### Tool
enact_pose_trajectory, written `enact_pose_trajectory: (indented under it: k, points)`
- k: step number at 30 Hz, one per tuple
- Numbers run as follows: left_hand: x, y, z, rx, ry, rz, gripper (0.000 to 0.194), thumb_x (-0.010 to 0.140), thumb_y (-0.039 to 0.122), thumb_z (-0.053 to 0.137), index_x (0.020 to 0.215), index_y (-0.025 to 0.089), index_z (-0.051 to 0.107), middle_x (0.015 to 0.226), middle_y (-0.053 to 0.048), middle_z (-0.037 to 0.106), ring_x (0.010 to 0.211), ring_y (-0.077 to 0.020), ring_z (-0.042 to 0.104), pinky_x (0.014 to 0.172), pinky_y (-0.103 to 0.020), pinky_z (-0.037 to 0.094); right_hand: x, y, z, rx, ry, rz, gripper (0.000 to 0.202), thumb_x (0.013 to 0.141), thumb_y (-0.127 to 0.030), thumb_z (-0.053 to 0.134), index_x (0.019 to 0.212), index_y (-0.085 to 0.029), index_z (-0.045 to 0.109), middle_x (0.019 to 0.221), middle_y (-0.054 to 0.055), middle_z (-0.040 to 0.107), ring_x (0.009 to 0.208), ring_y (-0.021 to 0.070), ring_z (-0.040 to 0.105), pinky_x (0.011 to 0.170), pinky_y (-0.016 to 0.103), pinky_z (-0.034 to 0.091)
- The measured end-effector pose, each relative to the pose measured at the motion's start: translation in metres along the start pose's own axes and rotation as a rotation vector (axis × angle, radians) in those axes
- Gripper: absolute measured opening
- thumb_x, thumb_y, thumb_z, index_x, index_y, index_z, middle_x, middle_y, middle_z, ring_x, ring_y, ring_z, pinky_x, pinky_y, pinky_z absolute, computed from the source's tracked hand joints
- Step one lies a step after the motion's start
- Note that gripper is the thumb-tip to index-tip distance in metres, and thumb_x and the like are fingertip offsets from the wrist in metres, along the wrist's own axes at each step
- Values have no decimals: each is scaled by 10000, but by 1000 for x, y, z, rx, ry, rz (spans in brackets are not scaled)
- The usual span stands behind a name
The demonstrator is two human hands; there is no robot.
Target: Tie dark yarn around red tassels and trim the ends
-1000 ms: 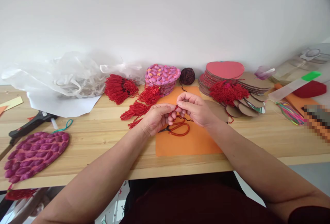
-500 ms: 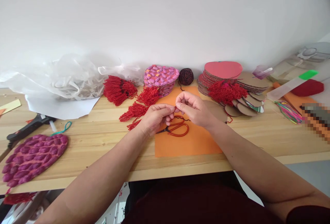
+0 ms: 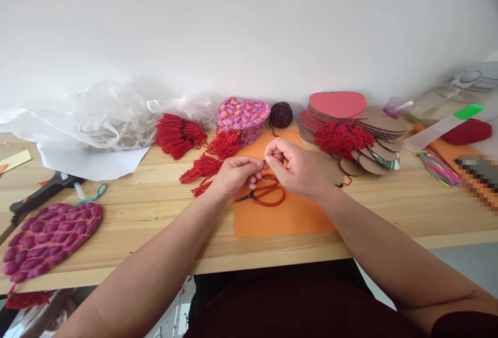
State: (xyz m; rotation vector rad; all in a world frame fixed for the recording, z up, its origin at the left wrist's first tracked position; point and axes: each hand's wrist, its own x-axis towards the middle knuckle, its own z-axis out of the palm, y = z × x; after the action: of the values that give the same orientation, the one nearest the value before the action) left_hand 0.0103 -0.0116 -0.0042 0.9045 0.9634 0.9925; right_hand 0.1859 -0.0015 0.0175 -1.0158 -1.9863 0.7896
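Over an orange sheet (image 3: 280, 224), my left hand (image 3: 236, 178) and my right hand (image 3: 291, 166) meet fingertip to fingertip. Both are closed in a pinch on a thin piece of yarn, of which only a tiny reddish bit shows. Below them lie scissors (image 3: 255, 195) with orange-red handles. Left of my hands are loose red tassels (image 3: 200, 168) and a fanned bunch of red tassels (image 3: 181, 136). Behind sits a dark yarn ball (image 3: 280, 115), its strand trailing onto the sheet. A short dark strand end (image 3: 341, 185) shows beside my right wrist.
Purple-studded heart pieces (image 3: 244, 112) are stacked at the back, near a plastic bag (image 3: 109, 115). Cardboard shapes (image 3: 337, 104) with red yarn (image 3: 344, 138) stand to the right. At left lie a glue gun (image 3: 49, 193) and a studded heart (image 3: 52, 237).
My fingers keep their pinch, with my right hand shifted very slightly. The dark strand seen under my right hand before is now mostly hidden. Other things stay in place.
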Motion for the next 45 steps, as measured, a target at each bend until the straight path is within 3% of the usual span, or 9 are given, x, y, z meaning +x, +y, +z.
enact_pose_trajectory:
  k: [9,13,17,22,27,35,45]
  points:
    - [-1,3,1,33,38,27,158,673,265,770,699,115,727,547,-5,578,436,-64,453,414,-195,359,6,10,4,255,-54,142,99,912,-279,547,839,-212,546,723,-13,565,594,116,471,528,254,370]
    - [-1,4,0,40,56,49,171,661,277,778,695,119,722,545,-4,575,444,-69,461,417,-197,347,10,15,3,405,-101,222,120,915,-292,523,927,-192,590,729,-13,567,596,111,502,551,247,420]
    - [0,4,-1,43,67,54,168,652,275,772,653,128,691,546,-3,574,446,-68,459,417,-197,346,9,15,2,443,-122,233,132,856,-247,584,966,-186,622,774,-6,607,607,105,515,575,251,439]
    - [0,4,0,49,76,59,146,631,254,764,649,129,691,530,-3,574,434,-70,453,412,-196,351,5,15,8,353,-58,172,156,810,-289,705,909,-182,651,711,-20,577,632,113,518,588,257,432]
    - [0,3,1,78,61,51,170,663,272,769,662,116,700,550,-13,601,428,-64,468,424,-191,373,5,15,9,249,-3,146,118,860,-296,647,812,-188,634,750,13,653,658,136,565,592,274,436]
    - [-2,0,1,78,54,53,304,634,325,848,817,100,754,578,-19,650,438,-70,515,458,-196,436,4,9,4,-41,27,50,81,864,-214,583,788,-192,602,748,8,630,663,133,541,612,275,412]
    - [2,-3,-1,3,-2,-16,266,637,326,848,650,105,701,567,-19,625,423,-55,490,410,-180,390,4,12,3,47,-11,82,76,862,-236,592,804,-188,606,717,-7,611,636,124,537,589,263,409]
